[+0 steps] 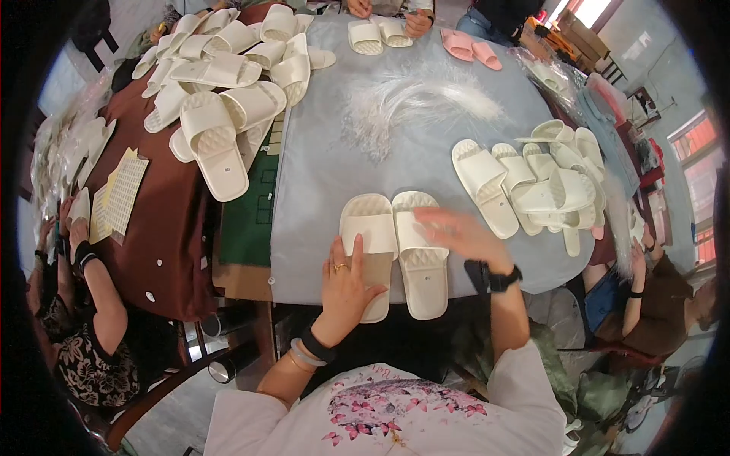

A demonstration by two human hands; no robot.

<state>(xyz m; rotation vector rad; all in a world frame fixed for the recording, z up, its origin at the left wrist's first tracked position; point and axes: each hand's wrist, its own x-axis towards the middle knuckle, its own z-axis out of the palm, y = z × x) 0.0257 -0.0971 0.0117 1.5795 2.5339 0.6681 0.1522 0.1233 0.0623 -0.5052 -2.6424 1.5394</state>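
Observation:
A pair of cream slippers lies side by side at the near edge of the grey-covered table, toes pointing away from me. My left hand (344,283) rests on the left slipper (368,220) with its fingers stretched out, covering part of the strap and footbed. Over the strap of the right slipper (426,287) is my right hand (465,237), slightly blurred, its fingers extended from the right side. Neither hand grips anything that I can see.
Cream slippers are heaped at the left (228,68), with a smaller heap at the right (555,186). Clear plastic strands (411,99) lie mid-table on the grey cloth (312,152). Pink slippers (471,49) sit farther back. Co-workers' hands (417,24) show around the tables. Sticker sheets (123,194) lie left.

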